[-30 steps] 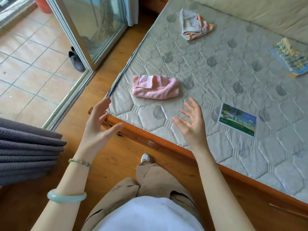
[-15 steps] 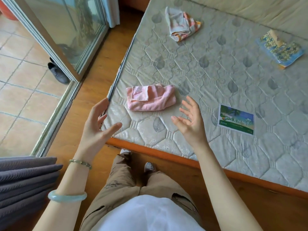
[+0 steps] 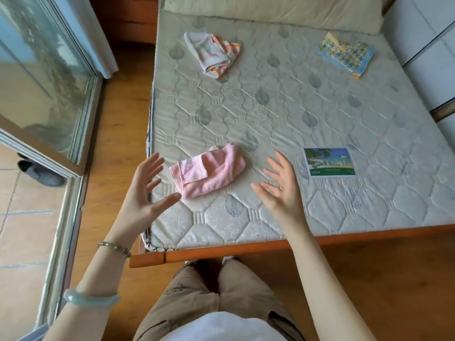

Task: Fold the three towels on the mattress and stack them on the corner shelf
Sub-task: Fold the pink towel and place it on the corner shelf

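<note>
A crumpled pink towel (image 3: 209, 171) lies near the front left corner of the quilted mattress (image 3: 283, 114). A white-and-orange striped towel (image 3: 211, 54) sits bunched at the far left, and a blue-and-yellow patterned towel (image 3: 346, 54) lies at the far right. My left hand (image 3: 145, 193) hovers just left of the pink towel, fingers spread, holding nothing. My right hand (image 3: 279, 185) hovers just right of it, palm turned inward, also holding nothing. Neither hand touches the towel. No corner shelf is in view.
A printed label card (image 3: 329, 161) lies on the mattress right of my right hand. The orange wooden bed frame (image 3: 246, 249) runs along the front. A glass sliding door (image 3: 46, 82) and a dark shoe (image 3: 41, 172) are to the left; white cabinet panels (image 3: 428, 45) stand at the right.
The view has swung to face the mattress squarely and I stand closer to it. Both hands have moved forward over the mattress and now flank the pink towel.
</note>
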Action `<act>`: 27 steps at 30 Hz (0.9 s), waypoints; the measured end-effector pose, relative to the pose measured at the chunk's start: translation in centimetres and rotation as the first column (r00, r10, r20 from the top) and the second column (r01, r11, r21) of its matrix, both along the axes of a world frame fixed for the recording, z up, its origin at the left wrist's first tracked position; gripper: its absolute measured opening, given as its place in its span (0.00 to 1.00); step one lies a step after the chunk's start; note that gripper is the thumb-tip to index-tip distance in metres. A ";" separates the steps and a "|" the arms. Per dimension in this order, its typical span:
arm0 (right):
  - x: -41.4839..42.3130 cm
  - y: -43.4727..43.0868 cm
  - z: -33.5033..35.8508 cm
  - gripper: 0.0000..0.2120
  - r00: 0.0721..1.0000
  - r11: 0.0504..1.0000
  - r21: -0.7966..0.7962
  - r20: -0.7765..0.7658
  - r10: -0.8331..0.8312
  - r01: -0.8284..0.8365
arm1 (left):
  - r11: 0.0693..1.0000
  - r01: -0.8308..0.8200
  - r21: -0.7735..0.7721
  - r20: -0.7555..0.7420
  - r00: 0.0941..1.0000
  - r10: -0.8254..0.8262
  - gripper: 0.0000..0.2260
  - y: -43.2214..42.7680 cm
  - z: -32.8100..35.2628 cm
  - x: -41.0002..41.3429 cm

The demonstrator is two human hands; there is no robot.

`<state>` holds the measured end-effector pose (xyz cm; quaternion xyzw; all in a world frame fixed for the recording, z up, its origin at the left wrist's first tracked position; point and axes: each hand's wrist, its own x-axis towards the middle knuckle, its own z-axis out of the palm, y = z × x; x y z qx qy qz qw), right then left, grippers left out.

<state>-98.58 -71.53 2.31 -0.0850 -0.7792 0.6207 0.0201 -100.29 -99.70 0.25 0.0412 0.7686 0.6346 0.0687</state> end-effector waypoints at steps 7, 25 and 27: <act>-1.9 0.3 -1.5 0.37 0.997 0.999 -0.016 0.068 -0.032 0.033 | 0.998 0.047 -0.035 0.058 0.997 -0.045 0.43 1.3 -1.5 -2.9; -21.0 4.0 -24.3 0.17 0.989 0.953 0.303 0.149 -0.022 -0.025 | 0.798 0.130 -0.588 0.255 0.966 0.031 0.29 7.4 -23.4 -18.5; -23.2 4.3 -28.2 0.17 0.988 0.930 0.364 0.152 -0.010 -0.047 | 0.751 0.122 -0.649 0.263 0.962 0.071 0.29 8.3 -26.7 -19.7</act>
